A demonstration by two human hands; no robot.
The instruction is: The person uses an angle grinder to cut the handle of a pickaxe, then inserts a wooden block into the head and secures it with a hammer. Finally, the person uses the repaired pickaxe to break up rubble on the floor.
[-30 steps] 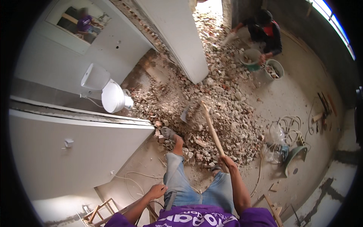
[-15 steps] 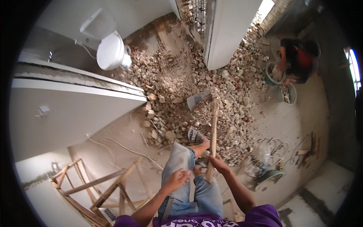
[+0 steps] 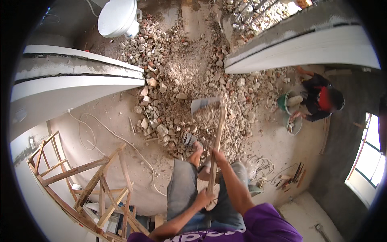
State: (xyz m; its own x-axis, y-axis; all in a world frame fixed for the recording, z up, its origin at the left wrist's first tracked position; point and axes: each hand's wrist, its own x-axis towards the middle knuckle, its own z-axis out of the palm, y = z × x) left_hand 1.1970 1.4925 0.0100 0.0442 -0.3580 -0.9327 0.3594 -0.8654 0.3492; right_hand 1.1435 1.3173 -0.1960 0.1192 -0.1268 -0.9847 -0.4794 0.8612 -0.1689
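Both of my hands are closed round the wooden handle of a hoe [image 3: 218, 135]. My left hand [image 3: 204, 199] grips it low, near the butt end by my knees. Farther up the shaft, my right hand [image 3: 219, 158] is wrapped round it. The hoe's broad metal blade [image 3: 200, 105] lies at the far end, turned to the left, over a spread of broken rubble [image 3: 238, 107]. Some loose grit shows against the blade's lower edge. My sandalled foot [image 3: 188, 139] stands at the near side of the rubble.
A co-worker [image 3: 322, 97] crouches at the right with a green bucket [image 3: 283, 103] and a second bucket [image 3: 297, 126]. White wall ends [image 3: 121, 82] flank the rubble; a toilet [image 3: 117, 18] stands beyond. A wooden frame [image 3: 86, 173], cable [image 3: 133, 145] and hand tools [image 3: 292, 177] lie around.
My left hand, free and apart before, has taken hold of the hoe's lower handle. The view has shifted. The co-worker's hands still stay by the buckets.
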